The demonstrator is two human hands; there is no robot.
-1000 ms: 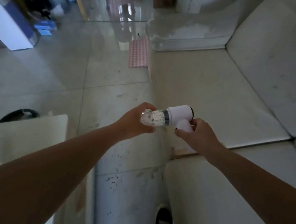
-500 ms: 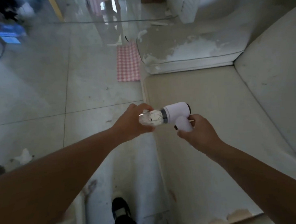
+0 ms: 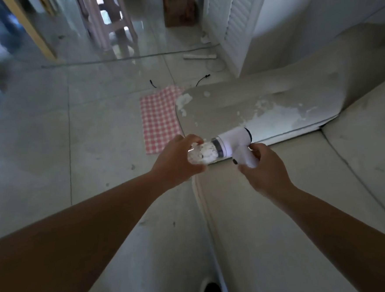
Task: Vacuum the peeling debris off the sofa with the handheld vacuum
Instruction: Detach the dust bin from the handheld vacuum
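Both bare arms stretched forward, left hand (image 3: 176,161) curled round the clear front end of the handheld vacuum (image 3: 231,142), right hand (image 3: 265,171) wrapped about its handle

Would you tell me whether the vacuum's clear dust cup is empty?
No: the clear dust cup of the handheld vacuum, gripped by the left hand, visibly holds pale flakes.

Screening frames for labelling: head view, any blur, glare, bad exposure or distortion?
Head view: dim and flat overall. The far upper-left corner is smeared by blur, while the handheld vacuum, left hand and right hand are fairly sharp. There are pale reflections on the glossy floor beyond the checked cloth and a bright glint on the clear dust cup. Wide-angle distortion bends the sofa edges.
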